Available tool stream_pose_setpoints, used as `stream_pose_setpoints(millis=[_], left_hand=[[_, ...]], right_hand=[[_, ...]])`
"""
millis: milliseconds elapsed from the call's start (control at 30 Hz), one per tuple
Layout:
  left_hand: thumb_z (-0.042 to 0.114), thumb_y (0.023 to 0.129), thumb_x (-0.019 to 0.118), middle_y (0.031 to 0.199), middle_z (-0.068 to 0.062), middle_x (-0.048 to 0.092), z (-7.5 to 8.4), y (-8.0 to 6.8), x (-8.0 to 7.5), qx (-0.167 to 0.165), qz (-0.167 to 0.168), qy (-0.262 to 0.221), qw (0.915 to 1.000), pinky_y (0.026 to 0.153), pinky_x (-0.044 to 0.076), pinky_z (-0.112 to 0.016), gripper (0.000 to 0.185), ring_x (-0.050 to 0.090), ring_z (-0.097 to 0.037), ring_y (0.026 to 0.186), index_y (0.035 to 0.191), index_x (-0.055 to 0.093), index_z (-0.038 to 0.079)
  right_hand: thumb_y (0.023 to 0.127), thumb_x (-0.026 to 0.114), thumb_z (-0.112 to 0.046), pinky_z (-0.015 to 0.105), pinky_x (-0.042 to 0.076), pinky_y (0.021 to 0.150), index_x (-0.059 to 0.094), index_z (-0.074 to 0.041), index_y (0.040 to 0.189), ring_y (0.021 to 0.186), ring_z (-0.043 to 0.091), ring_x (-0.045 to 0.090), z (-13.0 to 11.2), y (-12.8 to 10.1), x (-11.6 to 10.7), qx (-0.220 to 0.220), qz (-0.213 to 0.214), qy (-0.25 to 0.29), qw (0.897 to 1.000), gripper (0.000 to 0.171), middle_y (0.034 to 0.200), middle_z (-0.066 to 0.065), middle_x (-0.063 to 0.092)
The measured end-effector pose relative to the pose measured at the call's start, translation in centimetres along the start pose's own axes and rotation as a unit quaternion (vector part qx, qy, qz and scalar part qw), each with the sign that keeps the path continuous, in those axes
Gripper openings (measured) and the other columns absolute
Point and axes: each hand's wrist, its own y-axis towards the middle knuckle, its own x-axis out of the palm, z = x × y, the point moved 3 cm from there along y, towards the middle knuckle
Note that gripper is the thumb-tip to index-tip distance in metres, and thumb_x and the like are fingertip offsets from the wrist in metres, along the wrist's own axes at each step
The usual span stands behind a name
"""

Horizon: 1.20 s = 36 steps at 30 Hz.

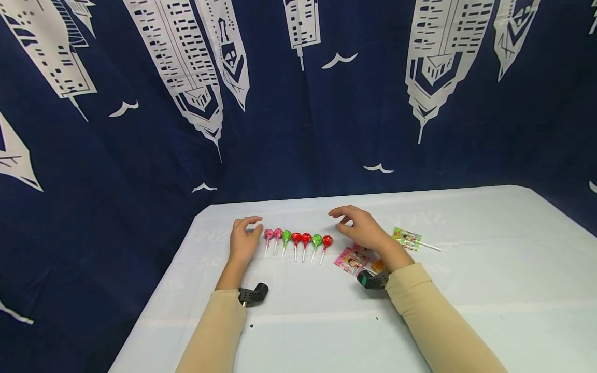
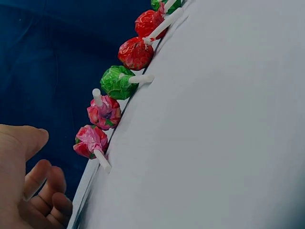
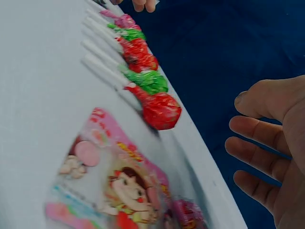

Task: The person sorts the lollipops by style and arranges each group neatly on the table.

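Several wrapped lollipops stand side by side in a row on the white table. At the row's left end are two pink lollipops [image 1: 268,234] [image 2: 90,141], then a green lollipop [image 2: 117,82], red ones [image 1: 306,238], another green lollipop [image 1: 317,240] and a red lollipop [image 3: 162,110] at the right end. My left hand [image 1: 244,241] is just left of the first pink one, fingers loosely bent, holding nothing. Beyond the right end hovers my right hand [image 1: 366,228], its fingers apart and relaxed, with nothing in them.
Flat pink candy packets [image 1: 351,260] lie under and beside my right forearm. Farther right is a lollipop in a green printed wrapper [image 1: 407,239], its stick pointing right. A dark blue patterned cloth [image 1: 303,129] hangs behind the table [image 1: 308,321].
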Motion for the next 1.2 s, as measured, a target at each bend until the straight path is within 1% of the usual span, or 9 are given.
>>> stream_pose_setpoints(millis=[100, 233, 367, 533, 733, 800, 1000, 1100, 1200], left_hand=[[0.017, 0.09, 0.064, 0.114, -0.009, 0.055, 0.7, -0.1, -0.1, -0.001, 0.005, -0.001, 1.0, 0.073, 0.042, -0.027, 0.022, 0.052, -0.018, 0.079, 0.112, 0.069, 0.013], [0.02, 0.089, 0.065, 0.111, -0.007, 0.057, 2.0, -0.2, 0.1, 0.009, -0.004, 0.0, 1.0, 0.07, 0.043, -0.027, 0.024, 0.053, -0.017, 0.074, 0.112, 0.068, 0.015], [0.021, 0.089, 0.065, 0.109, -0.006, 0.058, 4.1, -0.8, 0.7, 0.048, -0.018, 0.024, 0.9984, 0.064, 0.046, -0.026, 0.026, 0.055, -0.015, 0.07, 0.115, 0.066, 0.017], [0.025, 0.089, 0.067, 0.108, -0.005, 0.059, 7.3, -2.1, 1.6, 0.098, -0.046, 0.059, 0.9924, 0.063, 0.046, -0.028, 0.031, 0.058, -0.015, 0.074, 0.118, 0.064, 0.017], [0.026, 0.087, 0.07, 0.104, -0.004, 0.065, 10.6, -3.6, 2.7, 0.13, -0.08, 0.063, 0.9863, 0.069, 0.048, -0.029, 0.033, 0.062, -0.016, 0.08, 0.117, 0.064, 0.015], [0.026, 0.086, 0.071, 0.104, -0.004, 0.066, 11.4, -4.3, 3.1, 0.137, -0.099, 0.057, 0.984, 0.068, 0.049, -0.03, 0.034, 0.063, -0.016, 0.08, 0.117, 0.064, 0.013], [0.025, 0.085, 0.073, 0.109, -0.004, 0.066, 12.9, -6.2, 4.9, 0.16, -0.154, 0.043, 0.974, 0.069, 0.049, -0.024, 0.036, 0.067, -0.013, 0.079, 0.117, 0.064, 0.011], [0.028, 0.085, 0.073, 0.111, -0.003, 0.066, 13.3, -7.1, 5.8, 0.165, -0.171, 0.06, 0.9695, 0.066, 0.047, -0.02, 0.037, 0.064, -0.008, 0.075, 0.117, 0.064, 0.012], [0.032, 0.085, 0.073, 0.112, -0.001, 0.066, 13.7, -8.0, 6.5, 0.175, -0.185, 0.1, 0.9618, 0.066, 0.047, -0.02, 0.04, 0.06, -0.006, 0.073, 0.119, 0.064, 0.013]], right_hand=[[0.09, 0.061, -0.013, 0.045, 0.047, 0.089, 0.061, -0.013, 0.125, 0.102, 0.024, 0.063, -0.2, -0.1, -0.5, 0.005, 0.008, -0.004, 1.0, 0.035, 0.122, 0.008, 0.063], [0.091, 0.061, -0.016, 0.042, 0.049, 0.086, 0.06, -0.016, 0.126, 0.105, 0.023, 0.062, -0.7, -0.3, -1.4, 0.017, 0.011, 0.0, 1.0, 0.035, 0.125, 0.007, 0.061], [0.092, 0.06, -0.017, 0.043, 0.05, 0.085, 0.059, -0.016, 0.127, 0.107, 0.024, 0.061, -1.4, -0.6, -2.4, 0.018, 0.018, 0.004, 1.0, 0.035, 0.126, 0.007, 0.061], [0.093, 0.058, -0.018, 0.042, 0.05, 0.088, 0.059, -0.018, 0.127, 0.106, 0.023, 0.061, -2.1, -1.3, -3.3, 0.012, 0.018, 0.001, 1.0, 0.034, 0.126, 0.005, 0.061], [0.093, 0.058, -0.018, 0.04, 0.05, 0.087, 0.059, -0.02, 0.125, 0.103, 0.02, 0.061, -2.5, -2.2, -4.0, -0.009, 0.014, -0.015, 1.0, 0.032, 0.124, 0.003, 0.062], [0.093, 0.059, -0.018, 0.04, 0.05, 0.087, 0.059, -0.019, 0.125, 0.103, 0.02, 0.061, -2.6, -2.7, -4.2, -0.011, 0.012, -0.018, 1.0, 0.033, 0.124, 0.003, 0.063], [0.093, 0.059, -0.015, 0.042, 0.049, 0.087, 0.059, -0.016, 0.126, 0.102, 0.02, 0.062, -1.8, -4.4, -4.8, -0.022, 0.002, -0.012, 1.0, 0.033, 0.125, 0.004, 0.062], [0.093, 0.059, -0.013, 0.041, 0.049, 0.086, 0.059, -0.017, 0.125, 0.102, 0.018, 0.062, -1.2, -5.3, -5.1, -0.024, -0.003, -0.015, 1.0, 0.033, 0.124, 0.002, 0.062], [0.092, 0.06, -0.012, 0.039, 0.049, 0.085, 0.06, -0.018, 0.124, 0.101, 0.018, 0.061, -0.5, -6.2, -5.2, -0.024, -0.003, -0.02, 1.0, 0.033, 0.123, 0.001, 0.063]])
